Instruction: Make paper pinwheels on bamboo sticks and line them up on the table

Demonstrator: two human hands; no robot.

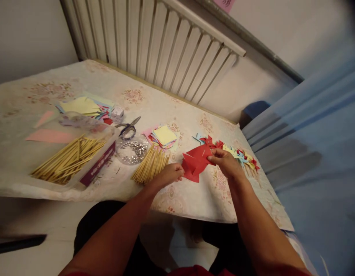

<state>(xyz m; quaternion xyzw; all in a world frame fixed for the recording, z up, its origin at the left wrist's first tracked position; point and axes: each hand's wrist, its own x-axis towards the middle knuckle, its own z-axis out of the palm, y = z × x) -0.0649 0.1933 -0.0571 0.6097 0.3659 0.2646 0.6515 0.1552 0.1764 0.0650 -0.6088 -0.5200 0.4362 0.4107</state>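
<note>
In the head view, a floral cloth (138, 96) covers the table, with a pale slatted rail (166, 50) along its far side and a blue curtain (315, 153) at right. Pinwheels (246, 159) in red, blue and yellow lie in a row on the right, just beyond the right hand (224, 163). A heap of loose sticks (150, 166) lies just left of the left hand (171, 174), with a stack of paper squares (164, 137) on its far side. Scissors (128, 129), a small white box (117, 114) and a pile of coloured paper (81, 105) sit farther left.

The clear tub (110, 138) at left holds many more sticks; the round dish (120, 154) beside it holds small silvery pieces. The tub's purple label (98, 165) bears pale writing, too blurred to read.

The red paper (196, 163) is between the hands, near the table's middle. The right thumb and fingers pinch its right edge; the left fingers are curled in at its left edge, but whether they grip it I cannot tell
</note>
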